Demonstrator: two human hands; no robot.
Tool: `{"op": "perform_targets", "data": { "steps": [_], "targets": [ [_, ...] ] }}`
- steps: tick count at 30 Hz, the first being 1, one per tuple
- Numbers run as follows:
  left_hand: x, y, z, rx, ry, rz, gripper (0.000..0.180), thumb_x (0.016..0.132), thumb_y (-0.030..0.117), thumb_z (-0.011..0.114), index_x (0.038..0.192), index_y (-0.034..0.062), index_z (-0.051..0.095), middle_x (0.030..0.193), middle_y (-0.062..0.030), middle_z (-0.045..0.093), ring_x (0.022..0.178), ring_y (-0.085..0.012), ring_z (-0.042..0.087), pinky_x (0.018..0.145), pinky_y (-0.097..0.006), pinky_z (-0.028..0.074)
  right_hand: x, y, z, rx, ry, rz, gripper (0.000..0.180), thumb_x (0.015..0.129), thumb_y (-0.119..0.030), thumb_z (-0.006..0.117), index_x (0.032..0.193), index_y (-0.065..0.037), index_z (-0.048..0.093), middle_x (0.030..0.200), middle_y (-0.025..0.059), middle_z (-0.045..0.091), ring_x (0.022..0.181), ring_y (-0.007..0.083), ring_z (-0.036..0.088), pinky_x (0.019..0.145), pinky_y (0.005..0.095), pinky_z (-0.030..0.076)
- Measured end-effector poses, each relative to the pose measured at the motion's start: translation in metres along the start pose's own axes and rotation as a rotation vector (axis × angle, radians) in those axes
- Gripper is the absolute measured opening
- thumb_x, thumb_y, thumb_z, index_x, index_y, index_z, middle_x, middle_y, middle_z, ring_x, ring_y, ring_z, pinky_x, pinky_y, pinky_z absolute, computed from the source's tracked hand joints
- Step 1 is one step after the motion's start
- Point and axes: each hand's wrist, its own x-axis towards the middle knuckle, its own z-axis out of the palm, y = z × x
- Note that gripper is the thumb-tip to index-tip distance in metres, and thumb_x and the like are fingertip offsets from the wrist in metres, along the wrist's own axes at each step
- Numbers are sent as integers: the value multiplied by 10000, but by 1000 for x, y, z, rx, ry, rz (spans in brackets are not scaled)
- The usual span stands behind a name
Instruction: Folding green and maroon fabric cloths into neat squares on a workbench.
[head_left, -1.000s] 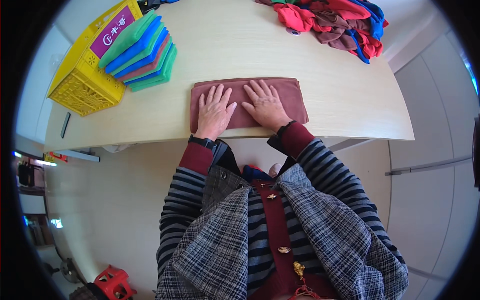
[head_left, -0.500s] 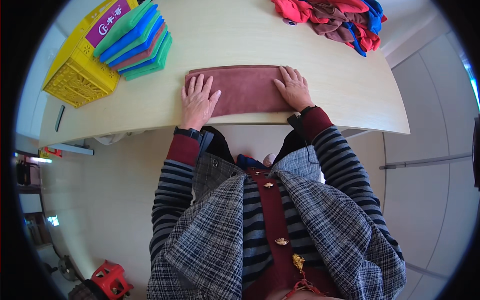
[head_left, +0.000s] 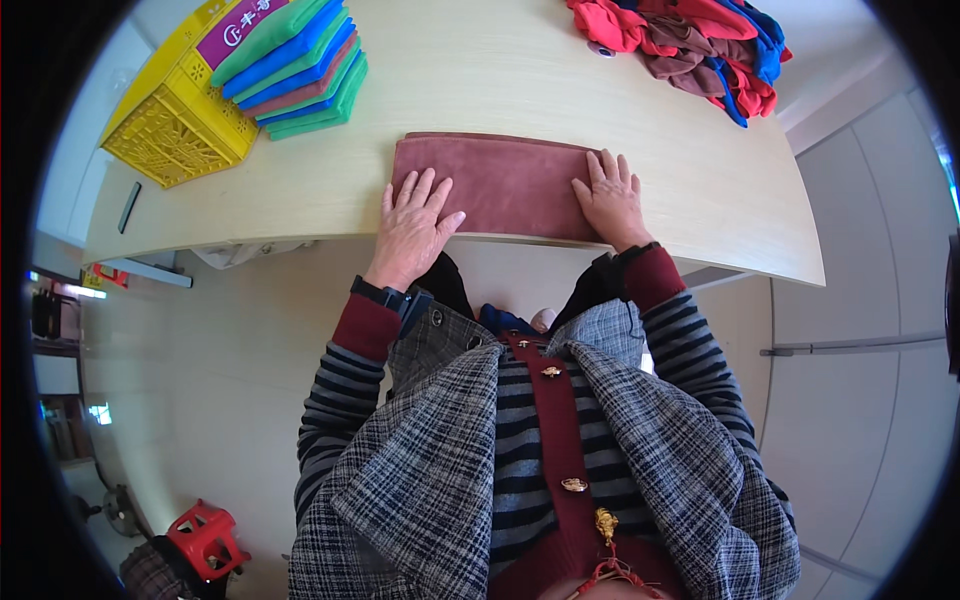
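Observation:
A folded reddish-brown towel (head_left: 510, 185) lies flat along the near edge of the table. On its left end rests my left hand (head_left: 412, 225), palm down, fingers spread over the near corner. My right hand (head_left: 615, 200) lies flat on the right end, its fingers apart and pointing away from me. Neither hand grips the cloth. Beyond it to the left stands a stack of folded green, blue and brown towels (head_left: 305, 75).
A yellow plastic basket (head_left: 185, 130) stands against the stack at the left. A loose heap of red, brown and blue cloths (head_left: 690, 45) lies at the far right. A dark thin object (head_left: 130, 207) sits near the left table edge. On the floor is a red stool (head_left: 207, 540).
The view has shifted a little. The brown towel now lies closer to the table's near edge, and my left hand has slid toward me on it. Both hands stay flat on the cloth.

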Motion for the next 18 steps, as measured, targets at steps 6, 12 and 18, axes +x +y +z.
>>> {"op": "perform_targets", "data": {
  "steps": [6,12,18],
  "targets": [
    [26,30,-12,-35,11,69,564,1035,454,475,1481,109,497,1565,-161,421,1465,-335,353,1207,-543,213,-8,-76,-11,58,101,-173,597,1011,-394,527,1523,-104,421,1586,155,384,1488,386,302,1199,561,251],
    [31,41,16,-40,121,144,551,1020,445,510,1462,116,523,1544,-137,450,1447,-320,379,1189,-563,244,-20,-90,8,81,75,-292,599,1005,-434,523,1501,-102,460,1579,137,407,1487,353,317,1204,539,247],
    [22,30,8,-3,112,74,548,1024,451,498,1479,144,507,1562,-119,433,1464,-317,355,1197,-562,229,-24,-50,-4,45,65,-199,595,1017,-451,492,1506,-114,460,1590,131,397,1494,344,309,1217,509,234]
  ]
}}
